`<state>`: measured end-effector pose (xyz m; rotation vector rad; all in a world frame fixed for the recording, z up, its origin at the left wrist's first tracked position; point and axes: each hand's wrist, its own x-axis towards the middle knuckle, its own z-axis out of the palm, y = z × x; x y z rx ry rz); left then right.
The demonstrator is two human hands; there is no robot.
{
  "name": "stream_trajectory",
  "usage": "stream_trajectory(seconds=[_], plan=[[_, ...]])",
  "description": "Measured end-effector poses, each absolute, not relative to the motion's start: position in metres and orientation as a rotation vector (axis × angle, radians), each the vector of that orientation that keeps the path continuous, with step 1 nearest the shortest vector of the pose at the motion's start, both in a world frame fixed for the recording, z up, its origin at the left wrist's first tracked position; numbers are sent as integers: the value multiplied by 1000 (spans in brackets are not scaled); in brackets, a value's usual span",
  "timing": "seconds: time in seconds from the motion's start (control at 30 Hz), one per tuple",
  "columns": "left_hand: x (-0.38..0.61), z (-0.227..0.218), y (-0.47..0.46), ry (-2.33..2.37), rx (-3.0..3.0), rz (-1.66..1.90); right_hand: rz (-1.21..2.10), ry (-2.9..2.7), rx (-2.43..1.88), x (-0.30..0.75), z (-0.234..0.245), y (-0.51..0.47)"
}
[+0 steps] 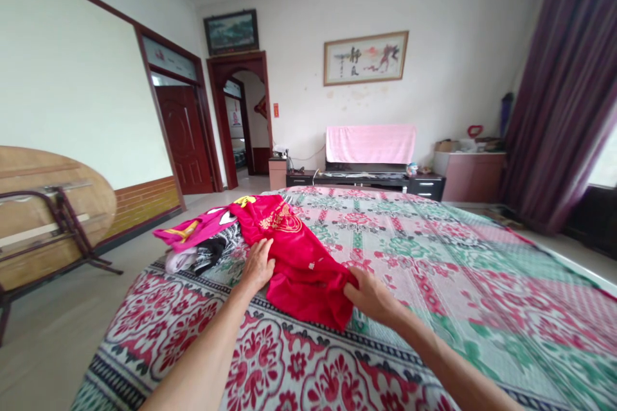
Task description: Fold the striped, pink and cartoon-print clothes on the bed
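A red garment (308,250) with gold printing lies spread and wrinkled on the patterned bed cover (289,359). My left hand (260,263) is at the garment's left edge, its fingers bent over the cloth. At the lower right corner, my right hand (372,295) pinches a bunched part of the same garment. Beyond my left hand, a pink garment (193,231) with yellow and white shapes lies partly under the red one. Black-and-white striped cloth (219,249) and a pale folded cloth (180,261) show beneath it.
A folded round wooden table (53,205) leans on the left wall. Beyond the bed stand a low black cabinet (427,187), a pink cloth (371,143) draped over something on it, and a side cabinet (475,178). A purple curtain (562,90) hangs at right.
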<state>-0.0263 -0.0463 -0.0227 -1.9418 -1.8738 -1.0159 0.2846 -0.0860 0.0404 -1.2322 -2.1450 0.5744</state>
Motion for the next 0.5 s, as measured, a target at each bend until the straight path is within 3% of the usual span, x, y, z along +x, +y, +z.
stream_trajectory(seconds=[0.13,0.2,0.37,0.5], plan=[[-28,-23,-46,-1848,-1941,-1043,1292,-1667,-876,292,56,-84],[-28,-22,-47,-1847,-1938,-1040,1497,-1472,-794,298,64,-84],[-27,-20,-49,-1852,-1936,-1009,1702,-1530,-757,321,88,-87],[-27,-18,-50,-1876,-1916,-988,1669,-1636,-785,340,105,-87]])
